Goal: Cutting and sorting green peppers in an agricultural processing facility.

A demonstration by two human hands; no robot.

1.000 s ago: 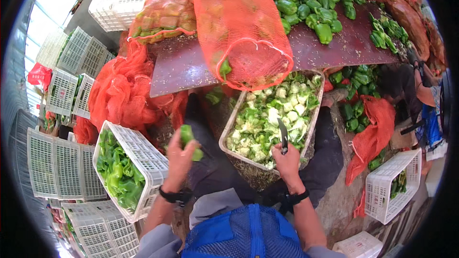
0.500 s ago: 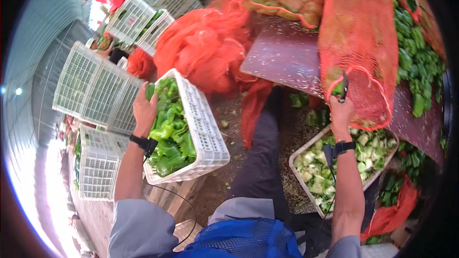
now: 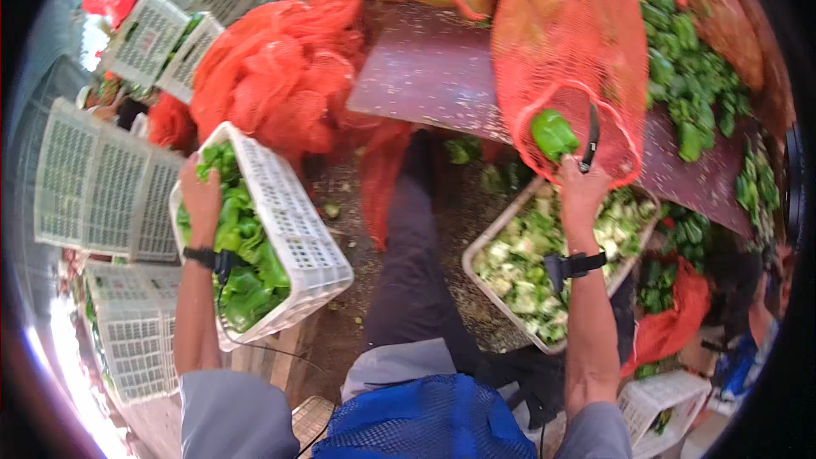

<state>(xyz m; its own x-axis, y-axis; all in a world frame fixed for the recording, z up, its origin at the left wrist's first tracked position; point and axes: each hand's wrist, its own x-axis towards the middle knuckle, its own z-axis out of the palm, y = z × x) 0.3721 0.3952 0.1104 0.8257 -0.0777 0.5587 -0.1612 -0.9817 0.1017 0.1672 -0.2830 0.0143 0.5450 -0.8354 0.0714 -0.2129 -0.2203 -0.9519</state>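
My left hand [image 3: 201, 195] reaches over the white plastic crate [image 3: 293, 217], among green bell peppers [image 3: 242, 229]. Its fingertips meet the peppers at the crate's far end and are partly hidden, so I cannot tell whether they grip one. At the mouth of a red mesh sack [image 3: 571, 25], my right hand [image 3: 585, 191] is closed on a black knife [image 3: 592, 138], blade pointing away from me, and on a green bell pepper [image 3: 554, 134]. Below that hand stands a shallow crate [image 3: 501, 310] of pale cut pepper cores [image 3: 544, 268].
Stacked white crates [image 3: 102, 178] stand on the left. A heap of red netting [image 3: 272, 76] lies behind the pepper crate. The sack rests on a purplish board [image 3: 433, 72], with loose peppers [image 3: 680, 42] at the far right. Another person's arm [image 3: 759, 314] shows at the right edge.
The view has shifted right. My left hand has moved from the crate's rim, where a pepper showed at its fingers, in over the peppers. The pepper by my right hand now shows fully.
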